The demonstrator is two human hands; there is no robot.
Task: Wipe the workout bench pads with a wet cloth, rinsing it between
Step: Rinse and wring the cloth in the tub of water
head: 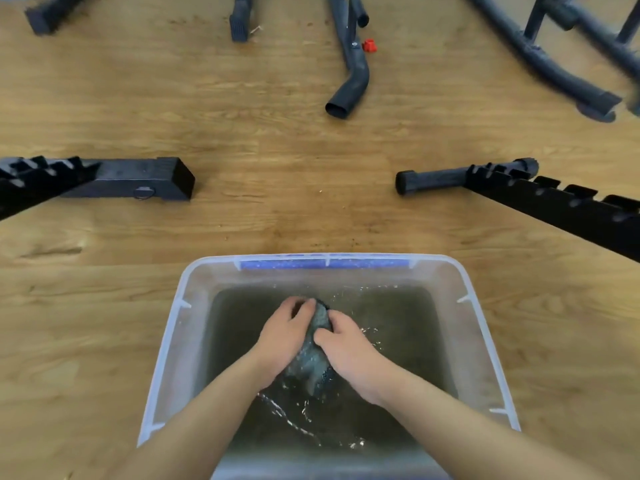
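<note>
A clear plastic tub [180, 313] with a blue handle strip stands on the wooden floor in front of me, holding murky water. Both my hands are inside it. My left hand [282, 336] and my right hand [348, 351] grip a bunched dark grey cloth [311, 362] between them, just above the rippling water. The lower end of the cloth hangs down to the water surface. No bench pads are in view.
Black metal bench frame feet lie on the floor: a square one [138, 181] at the left, a notched bar with a round foot [485, 183] at the right. Further frame tubes [353, 81] and a red knob [369, 46] sit at the back.
</note>
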